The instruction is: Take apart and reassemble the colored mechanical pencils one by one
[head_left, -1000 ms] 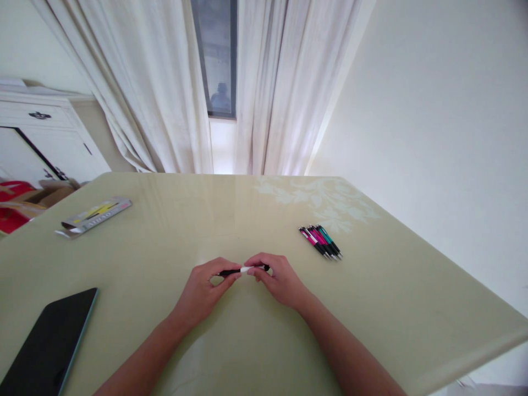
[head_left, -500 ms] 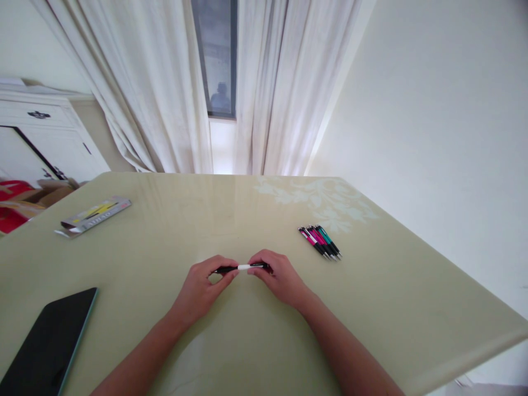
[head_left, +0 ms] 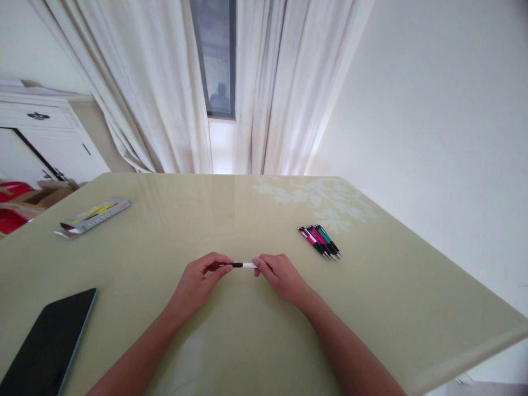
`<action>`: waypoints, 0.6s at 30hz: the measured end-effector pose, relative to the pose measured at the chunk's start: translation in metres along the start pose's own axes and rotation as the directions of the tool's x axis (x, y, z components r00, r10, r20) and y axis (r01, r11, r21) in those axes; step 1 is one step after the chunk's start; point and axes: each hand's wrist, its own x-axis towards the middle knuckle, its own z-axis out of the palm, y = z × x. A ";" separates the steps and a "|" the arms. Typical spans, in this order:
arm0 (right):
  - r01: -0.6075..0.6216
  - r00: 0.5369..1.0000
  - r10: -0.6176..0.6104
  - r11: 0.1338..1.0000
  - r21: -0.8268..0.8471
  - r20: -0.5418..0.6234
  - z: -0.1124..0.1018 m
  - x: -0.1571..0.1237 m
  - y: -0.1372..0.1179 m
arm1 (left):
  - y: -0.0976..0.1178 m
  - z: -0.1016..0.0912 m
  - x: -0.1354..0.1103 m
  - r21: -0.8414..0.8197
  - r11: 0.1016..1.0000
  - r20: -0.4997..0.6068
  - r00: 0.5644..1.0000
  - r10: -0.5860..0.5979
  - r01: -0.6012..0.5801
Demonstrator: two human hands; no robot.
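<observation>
A black-and-white pen (head_left: 246, 265) is held level between my two hands, above the middle of the table. My left hand (head_left: 201, 281) pinches its black end between thumb and fingertips. Around the white end, my right hand (head_left: 281, 276) is closed, with the thumb pressed along it, so that end is hidden. To the right of my right hand, several pens (head_left: 319, 242) with pink, purple, teal and black barrels lie side by side on the table.
The pale green table (head_left: 198, 214) has a white floral pattern at its far right. An opened pen box (head_left: 97, 216) lies at the far left, and a dark tablet (head_left: 51, 338) at the near left. Behind stand curtains (head_left: 165, 88) and a white cabinet (head_left: 45, 132).
My left hand has slid outward to the pen's black end. My right hand has shifted its grip, and its fingers now cover the end that was showing.
</observation>
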 end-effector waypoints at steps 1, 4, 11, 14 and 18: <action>0.000 1.000 0.000 1.000 0.001 0.006 0.000 0.000 0.000 | -0.001 -0.001 0.001 -0.036 0.999 -0.010 1.000 0.016 -0.017; -0.007 1.000 0.007 1.000 0.013 0.006 -0.001 0.000 0.000 | -0.003 -0.002 0.003 -0.110 0.994 -0.043 0.998 -0.034 0.029; -0.006 1.000 0.006 1.000 0.027 0.002 -0.002 0.000 0.001 | 0.000 -0.004 0.003 -0.031 0.999 -0.024 0.999 -0.042 0.042; 0.004 1.000 -0.004 0.999 0.034 0.006 -0.002 0.000 0.001 | 0.001 -0.003 0.003 -0.065 0.996 -0.014 0.998 -0.057 0.056; 0.006 1.000 -0.007 1.000 0.023 0.013 -0.002 0.000 0.001 | 0.000 -0.001 0.002 -0.010 0.996 0.042 0.996 -0.084 0.085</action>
